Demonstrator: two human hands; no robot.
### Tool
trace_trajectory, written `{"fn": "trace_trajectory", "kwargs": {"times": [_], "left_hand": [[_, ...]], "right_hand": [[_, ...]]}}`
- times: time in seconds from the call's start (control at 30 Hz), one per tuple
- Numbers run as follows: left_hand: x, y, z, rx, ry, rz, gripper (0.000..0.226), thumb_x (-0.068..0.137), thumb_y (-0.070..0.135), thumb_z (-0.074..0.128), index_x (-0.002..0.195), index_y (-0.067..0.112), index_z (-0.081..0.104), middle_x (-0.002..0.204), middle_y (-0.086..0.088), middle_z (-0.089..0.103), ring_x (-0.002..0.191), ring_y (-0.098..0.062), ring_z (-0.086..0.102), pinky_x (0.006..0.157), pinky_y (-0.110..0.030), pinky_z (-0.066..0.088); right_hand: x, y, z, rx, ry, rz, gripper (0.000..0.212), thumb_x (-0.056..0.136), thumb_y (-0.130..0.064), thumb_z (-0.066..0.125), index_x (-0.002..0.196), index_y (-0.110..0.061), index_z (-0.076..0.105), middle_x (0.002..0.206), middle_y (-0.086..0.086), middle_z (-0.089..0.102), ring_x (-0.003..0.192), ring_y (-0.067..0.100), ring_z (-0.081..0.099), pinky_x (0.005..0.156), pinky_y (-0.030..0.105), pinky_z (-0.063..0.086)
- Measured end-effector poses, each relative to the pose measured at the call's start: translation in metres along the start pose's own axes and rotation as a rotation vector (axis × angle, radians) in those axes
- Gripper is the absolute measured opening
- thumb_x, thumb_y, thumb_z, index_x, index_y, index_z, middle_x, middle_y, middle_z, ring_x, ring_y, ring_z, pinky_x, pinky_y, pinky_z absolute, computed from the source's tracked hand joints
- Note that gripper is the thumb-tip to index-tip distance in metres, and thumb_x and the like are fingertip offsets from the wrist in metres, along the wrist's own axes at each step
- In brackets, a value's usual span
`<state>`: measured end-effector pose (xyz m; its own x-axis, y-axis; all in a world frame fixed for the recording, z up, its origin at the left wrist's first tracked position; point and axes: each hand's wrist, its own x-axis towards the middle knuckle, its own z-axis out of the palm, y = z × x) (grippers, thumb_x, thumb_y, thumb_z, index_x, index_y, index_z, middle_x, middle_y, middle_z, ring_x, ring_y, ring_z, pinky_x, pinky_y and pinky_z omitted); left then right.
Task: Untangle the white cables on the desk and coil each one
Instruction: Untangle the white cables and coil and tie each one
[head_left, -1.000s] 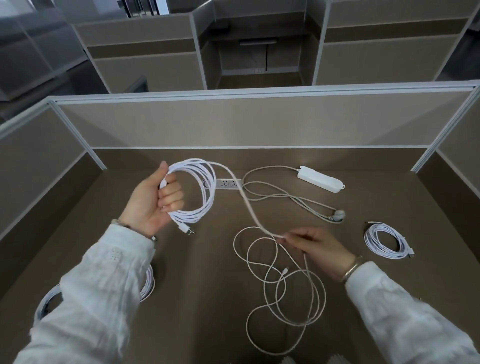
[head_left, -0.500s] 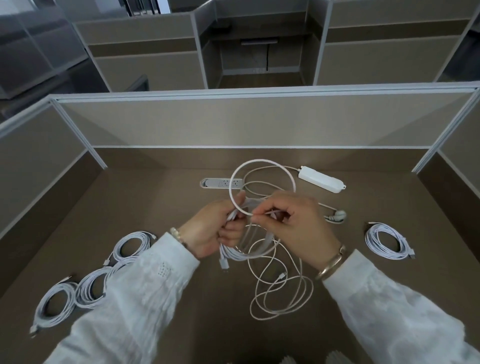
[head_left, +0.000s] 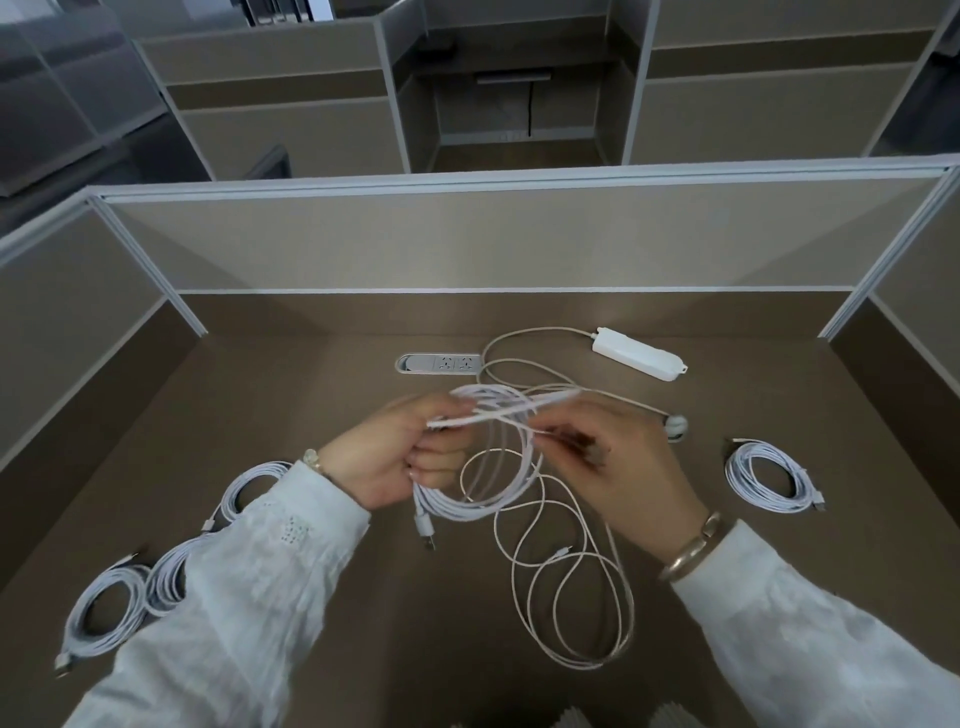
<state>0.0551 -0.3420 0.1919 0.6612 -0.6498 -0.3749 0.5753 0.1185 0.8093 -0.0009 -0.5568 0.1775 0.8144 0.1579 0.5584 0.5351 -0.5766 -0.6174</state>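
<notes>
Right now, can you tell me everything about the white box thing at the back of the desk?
The power adapter is a long white block with rounded ends, smooth like plastic. It lies flat and slanted at the back right of the desk, right of the socket strip. A pale cord leaves its left end and loops toward the middle. Neither hand touches it.

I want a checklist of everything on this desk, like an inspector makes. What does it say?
Surface: brown desk, with a built-in socket strip.
Job's things: half-wound coil held up; loose tangle below it.
Clutter: white power adapter with its own cord.
Hands: left hand grips the coil; right hand pinches a strand.
Cables: finished coils at left and right.
Surroundings: beige partition panels.
</notes>
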Motion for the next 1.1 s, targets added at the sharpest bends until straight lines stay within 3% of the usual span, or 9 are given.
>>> {"fn": "trace_trajectory", "kwargs": {"times": [0.2, 0.47, 0.53, 0.6, 0.67, 0.73, 0.83, 0.97, 1.1], "left_hand": [[-0.003, 0.0, -0.005, -0.021, -0.153, 0.008, 0.034, 0.073, 0.027, 0.077, 0.063, 0.018, 0.046, 0.045, 0.01, 0.03, 0.037, -0.005, 0.015, 0.037, -0.019, 0.014], [0.001, 0.003, 0.002, 0.067, -0.186, -0.03, 0.027, 0.086, 0.023, 0.055, 0.062, 0.014, 0.048, 0.042, 0.008, 0.032, 0.037, -0.006, 0.015, 0.037, -0.019, 0.012], [0.001, 0.003, 0.002, 0.094, -0.156, -0.009, 0.028, 0.085, 0.025, 0.059, 0.062, 0.015, 0.047, 0.044, 0.005, 0.035, 0.036, -0.006, 0.019, 0.037, -0.019, 0.013], [0.0, 0.003, 0.003, 0.165, -0.105, 0.026, 0.031, 0.085, 0.027, 0.062, 0.064, 0.015, 0.043, 0.048, 0.0, 0.037, 0.038, -0.008, 0.022, 0.038, -0.021, 0.015], [-0.002, 0.004, 0.007, 0.245, -0.061, 0.044, 0.031, 0.089, 0.025, 0.056, 0.066, 0.013, 0.039, 0.052, -0.003, 0.038, 0.041, -0.011, 0.029, 0.039, -0.02, 0.023], [-0.002, 0.002, 0.015, 0.221, -0.07, 0.042, 0.029, 0.09, 0.024, 0.049, 0.065, 0.013, 0.04, 0.051, -0.004, 0.04, 0.043, -0.014, 0.038, 0.043, -0.021, 0.036], [0.0, -0.004, 0.025, -0.069, -0.214, -0.04, 0.033, 0.096, 0.027, 0.044, 0.065, 0.017, 0.049, 0.046, 0.005, 0.036, 0.042, -0.012, 0.042, 0.05, -0.024, 0.042], [0.008, -0.015, 0.026, -0.392, -0.373, -0.136, 0.03, 0.097, 0.031, 0.051, 0.072, 0.015, 0.052, 0.046, 0.008, 0.023, 0.035, -0.007, 0.024, 0.042, -0.019, 0.037], [0.012, -0.019, 0.03, -0.324, -0.15, -0.132, 0.048, 0.094, 0.051, 0.04, 0.07, 0.014, 0.059, 0.044, 0.009, 0.012, 0.034, -0.007, 0.009, 0.033, -0.017, 0.014]], "right_hand": [[-0.004, 0.004, -0.005, 0.188, 0.048, 0.266, 0.004, 0.078, -0.023, 0.076, 0.075, -0.025, 0.073, 0.068, -0.008, 0.068, 0.063, 0.013, 0.062, 0.063, 0.039, 0.052], [-0.001, -0.001, -0.004, 0.112, 0.112, 0.308, 0.008, 0.076, -0.023, 0.077, 0.075, -0.016, 0.074, 0.064, -0.009, 0.066, 0.059, 0.009, 0.059, 0.059, 0.02, 0.047], [0.001, 0.001, -0.004, 0.312, 0.077, 0.387, 0.003, 0.079, -0.015, 0.074, 0.077, -0.014, 0.074, 0.065, -0.004, 0.068, 0.055, 0.012, 0.059, 0.055, 0.022, 0.049], [0.006, 0.004, -0.008, 0.788, 0.029, 0.599, 0.014, 0.083, -0.012, 0.058, 0.083, -0.012, 0.072, 0.075, 0.005, 0.069, 0.061, 0.017, 0.059, 0.052, 0.026, 0.049], [0.008, 0.014, -0.013, 1.019, -0.112, 0.719, 0.028, 0.084, -0.021, 0.047, 0.102, -0.013, 0.066, 0.096, 0.006, 0.068, 0.078, 0.02, 0.06, 0.058, 0.031, 0.049], [0.006, 0.02, -0.013, 0.879, -0.306, 0.656, 0.04, 0.083, -0.033, 0.054, 0.121, -0.021, 0.057, 0.115, -0.004, 0.065, 0.098, 0.013, 0.061, 0.073, 0.028, 0.049], [0.002, 0.02, -0.003, 0.738, -0.439, 0.518, 0.054, 0.077, -0.021, 0.071, 0.127, -0.015, 0.055, 0.121, 0.001, 0.065, 0.113, 0.017, 0.06, 0.093, 0.026, 0.048], [0.003, 0.016, 0.004, 0.762, -0.223, 0.647, 0.02, 0.075, -0.028, 0.077, 0.083, -0.011, 0.069, 0.064, 0.006, 0.063, 0.058, 0.018, 0.058, 0.063, 0.031, 0.048], [0.0, 0.019, 0.007, 0.664, -0.149, 0.637, 0.018, 0.083, -0.023, 0.068, 0.066, -0.018, 0.067, 0.046, 0.002, 0.051, 0.04, 0.012, 0.047, 0.044, 0.021, 0.041]]}}
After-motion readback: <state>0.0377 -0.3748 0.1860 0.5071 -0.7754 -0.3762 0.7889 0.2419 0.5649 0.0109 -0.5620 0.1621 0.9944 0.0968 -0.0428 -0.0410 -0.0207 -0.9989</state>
